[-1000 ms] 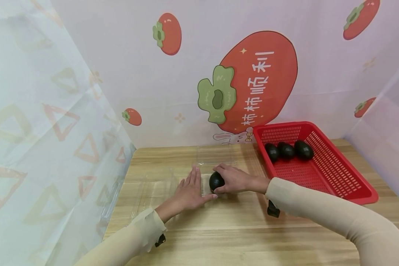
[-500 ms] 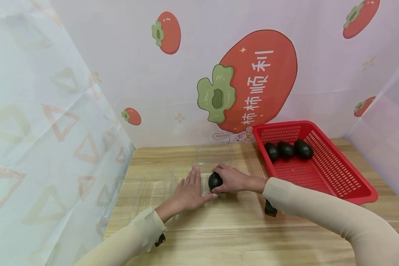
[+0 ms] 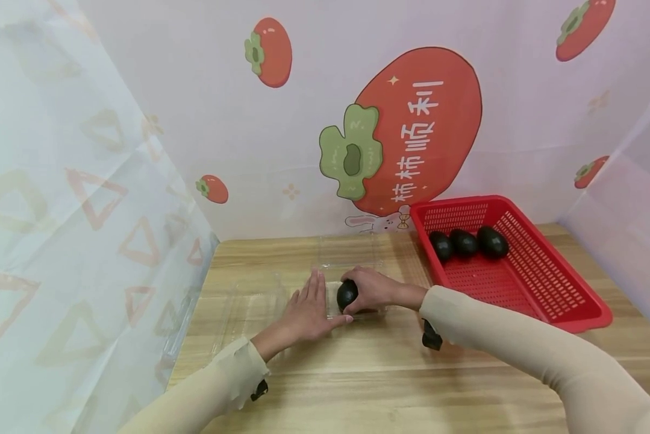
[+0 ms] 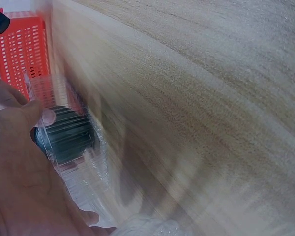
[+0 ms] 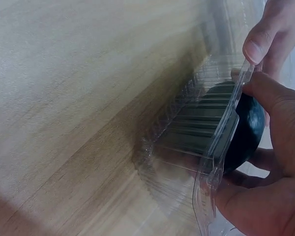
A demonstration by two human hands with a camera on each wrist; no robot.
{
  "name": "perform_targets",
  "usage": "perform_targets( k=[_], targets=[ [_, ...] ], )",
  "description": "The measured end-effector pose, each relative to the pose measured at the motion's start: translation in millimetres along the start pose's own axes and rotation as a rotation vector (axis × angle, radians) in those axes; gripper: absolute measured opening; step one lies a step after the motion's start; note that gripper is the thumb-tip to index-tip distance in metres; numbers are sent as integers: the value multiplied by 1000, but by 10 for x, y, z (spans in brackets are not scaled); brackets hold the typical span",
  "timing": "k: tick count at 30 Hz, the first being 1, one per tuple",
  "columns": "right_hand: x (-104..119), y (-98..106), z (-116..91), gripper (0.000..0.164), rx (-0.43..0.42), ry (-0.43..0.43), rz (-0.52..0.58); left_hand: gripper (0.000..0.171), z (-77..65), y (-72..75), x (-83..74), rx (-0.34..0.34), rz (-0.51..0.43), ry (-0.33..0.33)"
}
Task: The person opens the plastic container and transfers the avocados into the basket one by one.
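Observation:
A dark avocado (image 3: 347,295) sits within the walls of a clear plastic clamshell box (image 5: 182,150), whose raised lid (image 3: 347,252) lies toward the back. My right hand (image 3: 376,289) grips this avocado from the right, fingers and thumb around it. Along the left side of the box rests my left hand (image 3: 307,312), its fingers straight and its thumb extended along the front. In the right wrist view, the left thumb (image 5: 256,48) touches the box rim. Through the ribbed front wall the avocado (image 4: 69,135) shows in the left wrist view.
A red perforated basket (image 3: 560,271) stands at the right, with three avocados (image 3: 464,243) in its far left part. Another clear plastic box (image 3: 254,307) lies left of my left hand. A printed backdrop (image 3: 281,132) closes off the wooden table's (image 3: 357,386) back.
My right hand and the avocado have shifted slightly left within the box. The left hand has stayed in place. The whole view has drifted a little.

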State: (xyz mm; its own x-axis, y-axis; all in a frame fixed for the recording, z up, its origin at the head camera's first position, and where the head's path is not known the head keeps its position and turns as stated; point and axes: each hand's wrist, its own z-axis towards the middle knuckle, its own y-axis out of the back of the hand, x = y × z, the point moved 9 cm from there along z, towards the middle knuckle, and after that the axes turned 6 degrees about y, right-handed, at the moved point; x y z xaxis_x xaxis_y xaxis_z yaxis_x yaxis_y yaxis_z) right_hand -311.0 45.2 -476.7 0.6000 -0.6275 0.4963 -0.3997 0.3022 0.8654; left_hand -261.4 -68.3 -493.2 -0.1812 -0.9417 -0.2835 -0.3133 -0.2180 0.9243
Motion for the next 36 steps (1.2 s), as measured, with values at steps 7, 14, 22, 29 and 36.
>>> perform_targets(
  k=[7,14,22,29,36],
  targets=[
    [12,5,37,74,23,11,-4,121,-12,-6,5,5,-6,12],
    [11,5,36,71,2,29,14,120,2,-31,22,4,-1,14],
    [-31,-6,15,70,-11,25,47,121,5,-31,20,5,-5,15],
    [-72,9,13,69,-21,47,65,121,-5,-7,10,0,-20,17],
    [-104,36,-6,67,-30,46,125,119,7,-9,12,-1,-20,19]
  ],
)
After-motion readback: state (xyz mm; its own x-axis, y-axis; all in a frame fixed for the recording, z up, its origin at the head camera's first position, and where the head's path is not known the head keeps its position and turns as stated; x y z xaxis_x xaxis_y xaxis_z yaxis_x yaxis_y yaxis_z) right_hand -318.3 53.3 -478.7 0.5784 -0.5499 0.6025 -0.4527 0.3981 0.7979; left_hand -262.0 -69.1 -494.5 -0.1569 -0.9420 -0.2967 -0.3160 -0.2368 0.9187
